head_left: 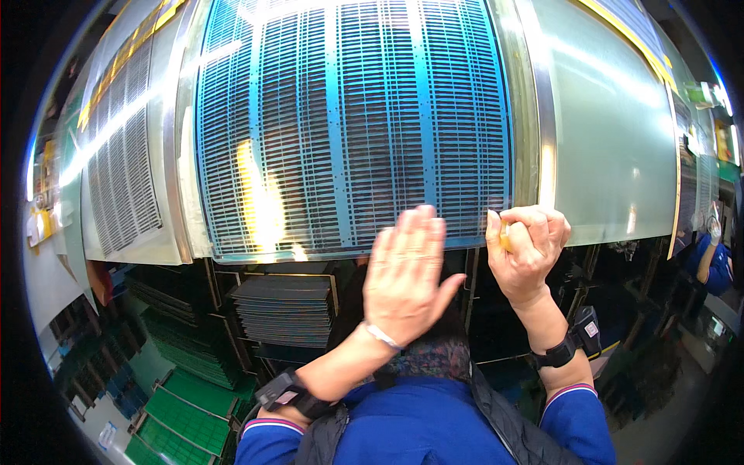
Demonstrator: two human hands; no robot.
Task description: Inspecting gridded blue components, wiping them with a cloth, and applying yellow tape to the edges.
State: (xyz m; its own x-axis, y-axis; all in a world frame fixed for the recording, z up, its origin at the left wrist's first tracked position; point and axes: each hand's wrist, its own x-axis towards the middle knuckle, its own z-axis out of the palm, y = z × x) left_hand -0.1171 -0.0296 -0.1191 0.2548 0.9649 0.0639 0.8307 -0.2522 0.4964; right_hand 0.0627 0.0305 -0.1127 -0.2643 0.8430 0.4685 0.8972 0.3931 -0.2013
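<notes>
Flat, uncurled left hand is pointing across a blue panel's near edge, right hand pinching something yellow beside its corner

Ahead of your left fingers lies a broad, glossy blue panel, flat, with dense dark ladder-like rows set in columns between plain blue strips. White and yellow glare streaks it to the left of those fingers; whether they touch it, you cannot tell. Its near right corner sits by your right fingers, which pinch a small yellow piece, mostly hidden.
</notes>
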